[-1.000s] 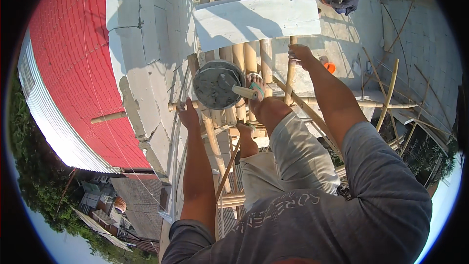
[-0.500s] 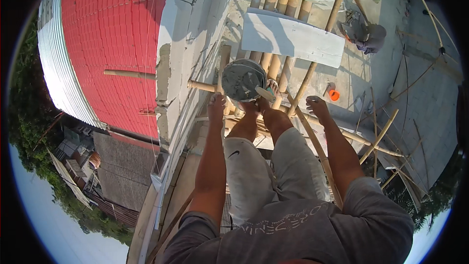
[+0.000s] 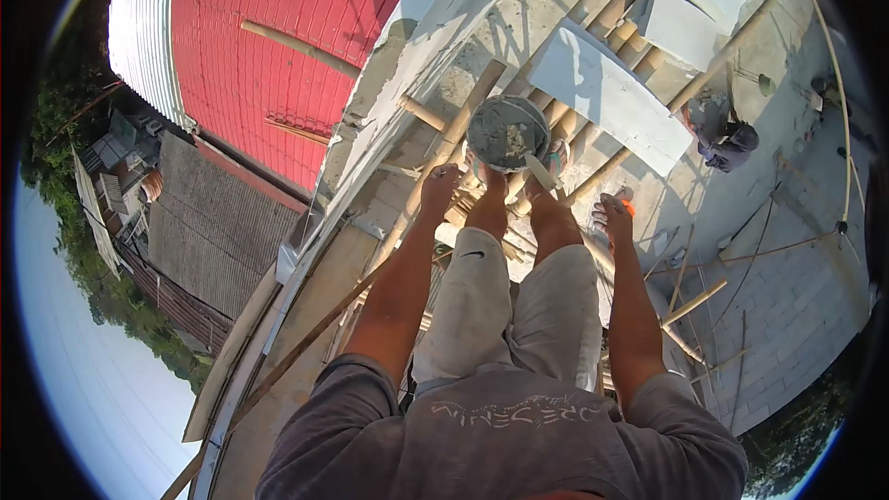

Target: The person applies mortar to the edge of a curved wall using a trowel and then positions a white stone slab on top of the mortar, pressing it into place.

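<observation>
A dark round bucket (image 3: 500,130) with grey wet mortar in it stands at my feet on the bamboo poles. A trowel (image 3: 541,172) leans at its near right rim, its handle toward me. My left hand (image 3: 441,187) hangs to the near left of the bucket, close over a bamboo pole, its fingers loosely bent with nothing seen in them. On the other side, my right hand (image 3: 613,217) is held out with its fingers bent and apart, holding nothing that I can see. Neither hand touches the bucket.
White panels (image 3: 607,93) lie across the bamboo poles (image 3: 468,125) ahead. To the left runs a wall edge beside a red tiled roof (image 3: 269,56). Far below on the right, a person (image 3: 727,143) bends over. Thin poles (image 3: 694,303) and a block wall (image 3: 796,315) stand at right.
My view has turned, so the roof, panels and bucket appear tilted and shifted to the right. My right hand now overlaps the small orange container below. Neither hand has taken hold of anything.
</observation>
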Demonstrator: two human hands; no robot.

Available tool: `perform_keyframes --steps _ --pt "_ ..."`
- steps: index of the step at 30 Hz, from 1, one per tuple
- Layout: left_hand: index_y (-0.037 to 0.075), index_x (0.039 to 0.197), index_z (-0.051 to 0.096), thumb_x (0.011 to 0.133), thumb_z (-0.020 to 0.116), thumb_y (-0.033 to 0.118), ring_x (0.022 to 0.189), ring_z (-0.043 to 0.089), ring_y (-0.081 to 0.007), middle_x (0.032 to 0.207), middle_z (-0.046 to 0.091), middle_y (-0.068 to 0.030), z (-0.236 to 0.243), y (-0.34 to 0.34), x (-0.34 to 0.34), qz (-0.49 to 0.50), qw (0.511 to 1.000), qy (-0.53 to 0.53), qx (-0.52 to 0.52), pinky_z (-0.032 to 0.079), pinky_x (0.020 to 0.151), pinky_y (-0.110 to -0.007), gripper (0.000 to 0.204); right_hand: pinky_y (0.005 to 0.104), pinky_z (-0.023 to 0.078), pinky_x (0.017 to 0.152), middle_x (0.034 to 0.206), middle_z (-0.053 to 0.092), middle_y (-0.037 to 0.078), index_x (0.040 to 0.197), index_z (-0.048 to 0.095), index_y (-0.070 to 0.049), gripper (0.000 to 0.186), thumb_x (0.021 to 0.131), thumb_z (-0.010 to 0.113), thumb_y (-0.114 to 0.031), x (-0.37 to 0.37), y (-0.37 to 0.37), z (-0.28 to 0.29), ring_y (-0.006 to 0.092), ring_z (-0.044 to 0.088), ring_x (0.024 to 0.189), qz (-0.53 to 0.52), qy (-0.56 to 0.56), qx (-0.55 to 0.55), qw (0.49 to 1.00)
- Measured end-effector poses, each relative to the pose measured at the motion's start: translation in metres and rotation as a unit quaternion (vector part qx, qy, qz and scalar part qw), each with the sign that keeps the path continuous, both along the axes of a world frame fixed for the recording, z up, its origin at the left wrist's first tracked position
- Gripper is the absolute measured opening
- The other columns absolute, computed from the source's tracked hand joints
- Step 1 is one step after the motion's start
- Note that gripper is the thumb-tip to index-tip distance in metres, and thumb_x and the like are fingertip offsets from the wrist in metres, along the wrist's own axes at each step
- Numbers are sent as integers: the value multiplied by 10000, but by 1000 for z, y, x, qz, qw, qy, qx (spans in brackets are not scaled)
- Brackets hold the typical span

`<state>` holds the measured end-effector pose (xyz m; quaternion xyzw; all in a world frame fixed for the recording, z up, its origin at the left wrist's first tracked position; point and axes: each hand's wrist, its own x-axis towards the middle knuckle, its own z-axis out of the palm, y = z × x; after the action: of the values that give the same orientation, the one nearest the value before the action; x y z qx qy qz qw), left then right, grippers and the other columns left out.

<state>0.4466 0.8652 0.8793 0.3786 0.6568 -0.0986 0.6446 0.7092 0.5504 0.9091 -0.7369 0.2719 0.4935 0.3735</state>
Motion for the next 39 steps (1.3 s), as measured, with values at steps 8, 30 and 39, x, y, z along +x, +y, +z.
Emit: perform_keyframes --steps 8,30,39 --pt "71 1106 614 897 637 341 910 594 -149 1023 624 -48 -50 60 76 7 997 -73 27 450 769 -293 342 382 456 927 1254 553 123 1333 469 -86 596 888 615 -455 56 26 -72 227 560 1098 -336 13 69 939" --pt "10 1270 532 805 717 474 980 636 -254 1105 652 -160 -234 19 292 -208 968 -106 95 490 833 -369 683 524 280 1080 1394 400 80 1377 395 -140 816 755 676 -588 107 6 -274 288 365 1302 -599 -10 190 778" --pt "-65 1305 500 803 445 770 1138 559 -325 1272 556 -221 -188 29 304 -328 942 67 -20 426 946 -423 976 505 421 897 1195 535 61 1230 512 -152 689 715 737 -551 153 19 -184 227 532 1069 -477 -46 42 877"
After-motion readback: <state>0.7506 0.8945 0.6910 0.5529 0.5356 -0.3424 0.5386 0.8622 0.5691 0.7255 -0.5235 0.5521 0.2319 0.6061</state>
